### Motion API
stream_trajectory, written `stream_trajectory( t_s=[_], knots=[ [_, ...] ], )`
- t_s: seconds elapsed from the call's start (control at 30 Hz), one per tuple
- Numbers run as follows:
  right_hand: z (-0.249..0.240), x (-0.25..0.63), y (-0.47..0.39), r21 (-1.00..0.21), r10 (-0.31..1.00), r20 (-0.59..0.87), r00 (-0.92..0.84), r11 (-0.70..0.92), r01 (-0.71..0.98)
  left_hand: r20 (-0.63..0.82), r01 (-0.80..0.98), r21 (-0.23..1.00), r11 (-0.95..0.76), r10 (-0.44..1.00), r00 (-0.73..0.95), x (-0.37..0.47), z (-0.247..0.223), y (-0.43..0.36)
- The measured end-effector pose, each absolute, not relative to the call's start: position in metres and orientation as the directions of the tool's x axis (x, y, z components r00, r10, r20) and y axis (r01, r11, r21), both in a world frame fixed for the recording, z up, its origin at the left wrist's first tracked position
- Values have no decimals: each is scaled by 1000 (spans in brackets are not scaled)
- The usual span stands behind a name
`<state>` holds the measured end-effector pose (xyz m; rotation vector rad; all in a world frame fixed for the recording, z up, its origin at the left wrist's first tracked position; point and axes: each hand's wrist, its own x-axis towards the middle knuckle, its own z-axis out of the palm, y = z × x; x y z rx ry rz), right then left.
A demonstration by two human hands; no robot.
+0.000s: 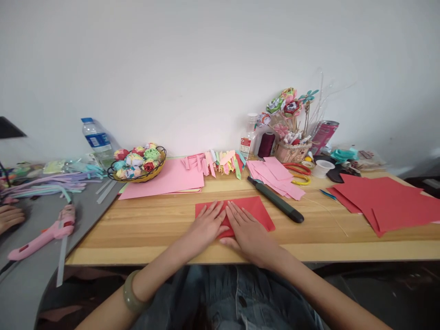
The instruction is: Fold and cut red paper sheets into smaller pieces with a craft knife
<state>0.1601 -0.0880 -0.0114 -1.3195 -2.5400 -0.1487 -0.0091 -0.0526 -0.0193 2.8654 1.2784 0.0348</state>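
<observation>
A red sheet of paper [256,208] lies on the wooden table in front of me, and it looks folded. My left hand [208,228] rests flat on its left part, fingers stretched out. Beside it, my right hand [247,229] presses flat on the middle of the paper, with the fingertips of both hands nearly meeting. The palms hide much of the near edge. Just right of the paper lies a dark green cutter-like tool [277,200].
Red sheets [395,201] lie at the right and pink pieces [275,176] behind the tool. Behind stand a basket of paper flowers [137,165], scissors [298,173], a bottle [249,137] and a flower pot [292,150]. At left are a pink glue gun [51,233] and another person's hand [10,218].
</observation>
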Motion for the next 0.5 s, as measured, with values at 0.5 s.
stream_trajectory(
  t_s=[0.5],
  knots=[
    [-17,249,-116,149,822,239,-518,496,856,-26,784,95,-613,786,618,-20,-9,-61]
  ],
)
